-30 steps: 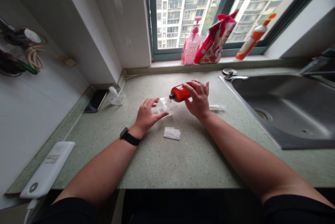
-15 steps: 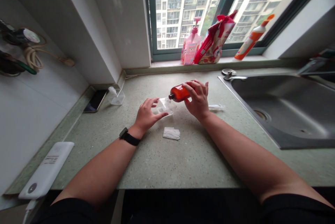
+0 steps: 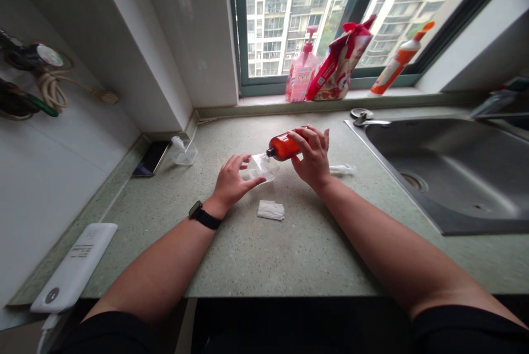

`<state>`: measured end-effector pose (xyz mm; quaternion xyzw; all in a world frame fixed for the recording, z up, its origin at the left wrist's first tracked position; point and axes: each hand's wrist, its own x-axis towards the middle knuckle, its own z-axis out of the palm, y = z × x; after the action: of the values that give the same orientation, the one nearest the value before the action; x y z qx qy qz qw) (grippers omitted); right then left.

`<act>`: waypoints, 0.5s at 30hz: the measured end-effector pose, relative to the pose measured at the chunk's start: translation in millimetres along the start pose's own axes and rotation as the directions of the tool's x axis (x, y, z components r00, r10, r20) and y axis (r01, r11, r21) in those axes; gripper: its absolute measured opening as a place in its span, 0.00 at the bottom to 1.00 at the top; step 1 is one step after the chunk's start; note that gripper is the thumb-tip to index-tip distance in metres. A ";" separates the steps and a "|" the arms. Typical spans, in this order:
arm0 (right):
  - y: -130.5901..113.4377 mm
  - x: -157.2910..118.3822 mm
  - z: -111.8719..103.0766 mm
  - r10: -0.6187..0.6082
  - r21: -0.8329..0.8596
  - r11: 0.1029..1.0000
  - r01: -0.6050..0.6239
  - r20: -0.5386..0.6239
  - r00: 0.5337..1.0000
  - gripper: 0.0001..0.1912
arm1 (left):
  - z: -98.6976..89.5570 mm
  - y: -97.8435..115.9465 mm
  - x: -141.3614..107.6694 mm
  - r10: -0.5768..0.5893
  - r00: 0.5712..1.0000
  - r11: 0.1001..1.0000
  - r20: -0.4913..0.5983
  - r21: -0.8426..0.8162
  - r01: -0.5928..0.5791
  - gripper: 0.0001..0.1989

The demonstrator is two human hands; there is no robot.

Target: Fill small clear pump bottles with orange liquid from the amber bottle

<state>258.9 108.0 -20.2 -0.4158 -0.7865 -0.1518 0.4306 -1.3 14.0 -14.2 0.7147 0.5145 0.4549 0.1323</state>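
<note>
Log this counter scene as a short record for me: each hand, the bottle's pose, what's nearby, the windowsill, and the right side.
Left hand: grip around a clear container, watch on wrist
Right hand: holding a red bottle
Bottle pose: tilted, dark neck toward the clear container; flow too small to tell
Nearby: folded white tissue on the counter, closer to the person than the container
Windowsill: pink pump bottle, red bag, orange-and-white bottle
Right side: metal sink
</note>
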 end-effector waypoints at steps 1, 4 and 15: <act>0.2 0.0 0.2 -0.002 0.002 1.000 0.002 -0.003 1.000 0.35 | 0.1 -0.1 0.0 0.002 1.000 1.000 -0.001 0.001 -0.002 0.34; 0.2 -0.1 0.8 0.000 0.015 1.000 0.000 -0.009 1.000 0.36 | 0.2 -0.4 0.0 0.004 1.000 1.000 -0.002 0.000 -0.004 0.34; -0.2 0.0 -0.3 0.007 0.007 1.000 -0.007 0.006 1.000 0.35 | -0.4 0.1 0.2 -0.002 1.000 1.000 0.006 -0.004 0.002 0.34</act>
<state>258.9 107.7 -20.0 -0.4174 -0.7870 -0.1462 0.4301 -1.5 14.0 -13.8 0.7152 0.5140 0.4538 0.1355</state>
